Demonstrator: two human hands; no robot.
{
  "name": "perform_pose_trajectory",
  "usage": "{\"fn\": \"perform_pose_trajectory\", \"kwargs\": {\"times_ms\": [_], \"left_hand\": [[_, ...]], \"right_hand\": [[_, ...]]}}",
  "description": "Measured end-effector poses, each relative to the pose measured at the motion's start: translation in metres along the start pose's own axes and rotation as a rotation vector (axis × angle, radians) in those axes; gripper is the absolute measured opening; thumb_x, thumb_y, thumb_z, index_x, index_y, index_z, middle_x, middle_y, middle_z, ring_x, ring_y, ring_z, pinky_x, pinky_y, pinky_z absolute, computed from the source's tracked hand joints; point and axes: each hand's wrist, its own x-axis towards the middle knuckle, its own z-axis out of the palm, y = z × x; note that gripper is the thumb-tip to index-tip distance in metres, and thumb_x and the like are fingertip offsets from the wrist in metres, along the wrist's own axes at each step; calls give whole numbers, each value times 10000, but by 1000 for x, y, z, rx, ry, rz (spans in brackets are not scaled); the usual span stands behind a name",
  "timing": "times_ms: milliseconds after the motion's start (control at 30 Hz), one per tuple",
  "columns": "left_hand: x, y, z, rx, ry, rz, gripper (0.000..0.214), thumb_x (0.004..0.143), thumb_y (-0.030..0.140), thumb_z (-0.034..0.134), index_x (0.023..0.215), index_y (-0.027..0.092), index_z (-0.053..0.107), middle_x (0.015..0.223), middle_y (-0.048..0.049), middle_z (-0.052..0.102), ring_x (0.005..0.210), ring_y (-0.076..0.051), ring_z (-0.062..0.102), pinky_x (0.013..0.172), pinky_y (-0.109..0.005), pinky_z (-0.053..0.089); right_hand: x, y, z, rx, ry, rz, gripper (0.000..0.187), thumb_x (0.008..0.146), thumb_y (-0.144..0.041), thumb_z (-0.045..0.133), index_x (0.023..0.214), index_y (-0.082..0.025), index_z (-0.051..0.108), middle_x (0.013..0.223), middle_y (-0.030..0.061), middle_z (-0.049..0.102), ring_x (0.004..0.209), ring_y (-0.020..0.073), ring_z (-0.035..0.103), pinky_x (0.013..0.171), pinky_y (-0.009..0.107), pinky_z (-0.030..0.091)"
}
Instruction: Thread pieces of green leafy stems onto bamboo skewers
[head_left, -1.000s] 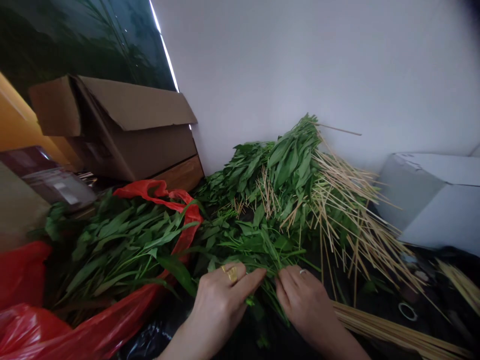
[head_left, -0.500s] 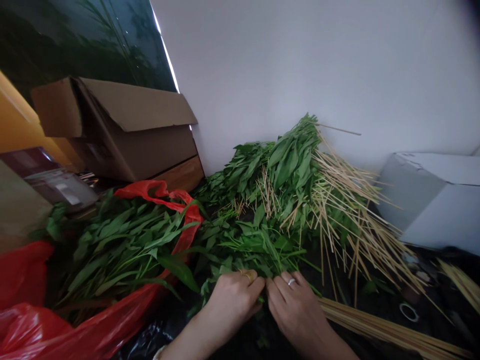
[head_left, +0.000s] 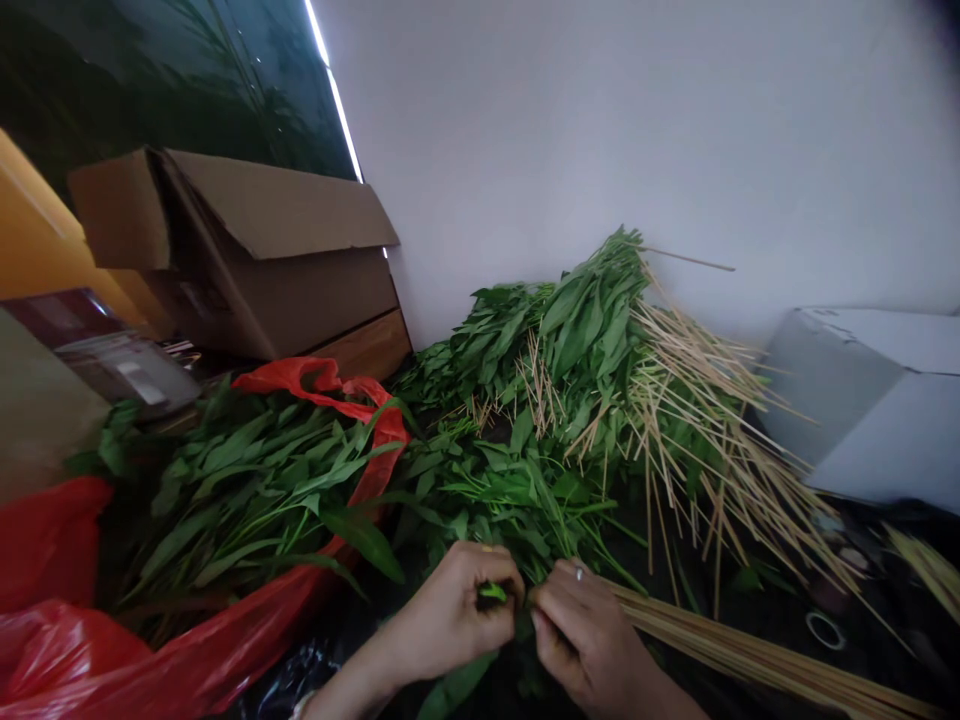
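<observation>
My left hand (head_left: 469,610) is closed at the lower middle, thumb against fingers, with a bright green stem (head_left: 493,592) of leafy greens showing in the curl. A leaf hangs below its wrist side. Right beside it, nearly touching, my right hand (head_left: 589,630) is closed in a pinch, knuckles up; what lies between its fingers is hidden. Just beyond both hands lies a loose heap of leafy greens (head_left: 517,490), which look like water spinach. Behind that is a pile of bunched greens (head_left: 589,320) with thin bamboo sticks (head_left: 690,370) poking out to the right.
A red plastic bag (head_left: 300,590) full of more greens (head_left: 247,480) lies open at left. A bundle of bamboo sticks (head_left: 750,650) stretches to the lower right, near a roll of tape (head_left: 825,630). A cardboard box (head_left: 300,290) and a white box (head_left: 885,410) stand behind.
Both hands have turned and drawn slightly toward me, knuckles higher. A green stem now shows in the left hand's curl, and a leaf hangs under it.
</observation>
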Motion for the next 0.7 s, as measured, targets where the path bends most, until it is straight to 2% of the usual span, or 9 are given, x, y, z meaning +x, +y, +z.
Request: {"fn": "perform_pose_trajectory", "kwargs": {"times_ms": [100, 167, 267, 367, 433, 500, 600, 700], "left_hand": [[1, 4, -19, -237, 33, -132, 163, 829, 156, 485, 736, 163, 619, 702, 3, 584, 683, -130, 521, 664, -225, 388], [2, 5, -33, -267, 94, -176, 263, 925, 297, 438, 767, 167, 603, 723, -3, 556, 700, -139, 495, 683, -235, 391], [2, 7, -52, -224, 195, -113, 341, 958, 391, 407, 746, 176, 564, 818, -31, 558, 809, -166, 511, 778, -258, 409], [3, 12, -61, -202, 305, -67, 324, 961, 392, 419, 745, 182, 539, 1073, -87, 604, 1031, -210, 524, 932, -304, 389], [3, 20, -58, -201, 340, -101, 309, 968, 385, 410, 763, 188, 530, 1105, -91, 629, 1037, -210, 546, 925, -301, 401], [4, 29, -44, -193, 307, -133, 294, 969, 383, 407, 789, 194, 543, 1009, -76, 661, 940, -196, 579, 846, -278, 432], [4, 39, -14, -188, 205, -151, 211, 933, 365, 483, 849, 208, 595, 852, -46, 661, 779, -180, 581, 723, -256, 442], [5, 36, 9, -238, 201, -171, 155, 902, 356, 535, 863, 221, 601, 741, -18, 610, 668, -160, 531, 631, -247, 417]], "right_hand": [[5, 2, -11, 226, -34, 198, 232, 954, -204, 403, 882, -216, 623, 698, -4, 600, 667, 141, 574, 637, 245, 437], [6, 6, -15, 349, -44, 318, 256, 971, -239, 397, 1022, -234, 648, 757, 3, 624, 708, 143, 603, 670, 249, 464], [6, 11, -16, 468, -44, 423, 291, 972, -262, 377, 1141, -237, 613, 869, 29, 666, 792, 159, 647, 740, 279, 500], [5, 12, -14, 514, -29, 503, 214, 941, -282, 445, 1100, -224, 577, 914, 42, 698, 853, 180, 678, 782, 298, 512], [5, 11, -11, 480, -16, 501, 117, 910, -274, 508, 969, -227, 598, 876, 29, 701, 833, 180, 677, 763, 285, 508], [4, 8, -8, 409, -17, 445, 80, 885, -245, 548, 865, -231, 624, 819, 11, 685, 775, 167, 655, 719, 269, 493], [2, 4, -6, 311, 17, 320, 130, 881, -204, 541, 800, -233, 638, 750, 1, 649, 718, 155, 611, 668, 262, 468], [3, 6, -15, 286, 46, 295, 89, 863, -208, 559, 815, -231, 631, 766, 6, 648, 741, 161, 608, 685, 271, 471]]}}
